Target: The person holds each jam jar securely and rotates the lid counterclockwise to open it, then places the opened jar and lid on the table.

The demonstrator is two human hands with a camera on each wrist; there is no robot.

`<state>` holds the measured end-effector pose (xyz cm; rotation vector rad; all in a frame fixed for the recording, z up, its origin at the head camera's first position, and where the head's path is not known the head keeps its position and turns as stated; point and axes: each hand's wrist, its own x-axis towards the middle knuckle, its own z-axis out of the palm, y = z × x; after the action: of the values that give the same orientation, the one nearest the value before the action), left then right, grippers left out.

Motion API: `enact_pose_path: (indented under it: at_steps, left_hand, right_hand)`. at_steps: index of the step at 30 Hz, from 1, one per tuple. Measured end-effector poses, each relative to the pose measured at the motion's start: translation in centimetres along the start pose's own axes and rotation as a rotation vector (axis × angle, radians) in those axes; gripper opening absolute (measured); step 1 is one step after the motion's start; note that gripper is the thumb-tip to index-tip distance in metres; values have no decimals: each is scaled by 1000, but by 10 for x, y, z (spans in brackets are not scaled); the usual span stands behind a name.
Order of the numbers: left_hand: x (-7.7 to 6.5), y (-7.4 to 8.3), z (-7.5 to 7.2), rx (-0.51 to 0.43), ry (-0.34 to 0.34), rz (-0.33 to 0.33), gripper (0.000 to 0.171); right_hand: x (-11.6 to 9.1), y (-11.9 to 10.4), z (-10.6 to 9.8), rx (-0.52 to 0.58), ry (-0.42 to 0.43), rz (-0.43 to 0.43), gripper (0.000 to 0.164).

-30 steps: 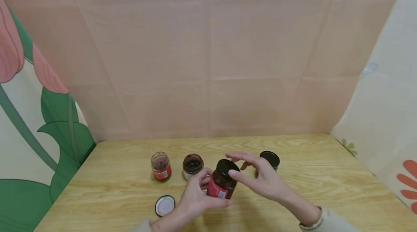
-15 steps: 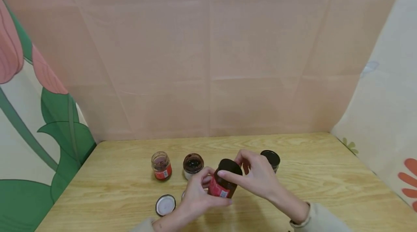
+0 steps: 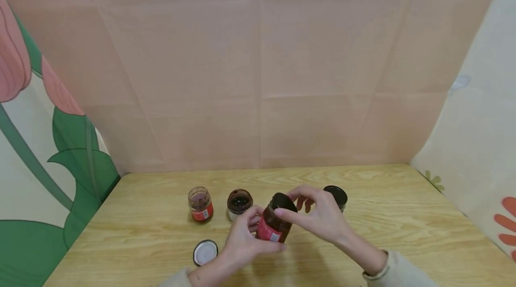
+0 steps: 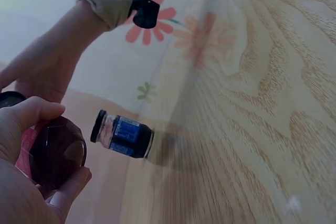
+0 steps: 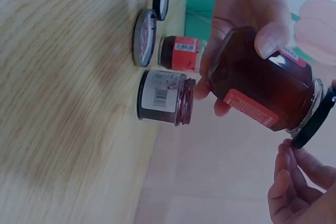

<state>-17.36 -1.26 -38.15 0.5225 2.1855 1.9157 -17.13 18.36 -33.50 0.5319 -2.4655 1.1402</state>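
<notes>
My left hand (image 3: pixel 243 240) grips a dark red glass jar (image 3: pixel 278 229) with a red label, its fingers and thumb curled round the body. The jar is held above the table, tilted with its top toward my right hand (image 3: pixel 324 220). A black lid (image 3: pixel 287 205) sits at the jar's mouth. My right thumb lies at the lid's near side and the fingers reach to its far edge. In the right wrist view, right fingertips (image 5: pixel 291 148) pinch the lid's rim, and a strip of clear glass neck (image 5: pixel 310 109) shows beside it.
On the wooden table (image 3: pixel 153 215) stand an uncovered red-labelled jar (image 3: pixel 200 206) and an uncovered white-labelled jar (image 3: pixel 239 204). Behind my right hand is a black-lidded jar (image 3: pixel 336 195), blue-labelled in the left wrist view. Two loose lids, one white inside (image 3: pixel 205 252), lie nearer me.
My right hand has come in from the right onto the held jar's lid; its fingers closed on the rim, and the lid has turned slightly. My left hand keeps its grip, almost still.
</notes>
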Motion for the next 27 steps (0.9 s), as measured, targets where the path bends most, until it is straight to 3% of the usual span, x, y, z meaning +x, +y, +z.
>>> enact_pose_path:
  at_steps: [6, 12, 19, 27]
  left_hand:
    - [3, 0, 0, -1, 2, -24, 50]
    - [4, -1, 1, -3, -6, -26, 50]
    - [9, 0, 3, -12, 41, -46, 55]
    - [19, -1, 3, -6, 111, -33, 57]
  right_hand:
    - [2, 1, -6, 157, -77, 76, 17]
    - [2, 2, -10, 214, -126, 121, 20]
    - [-1, 3, -14, 336, -123, 258, 34]
    - [-6, 8, -19, 359, -102, 305, 41]
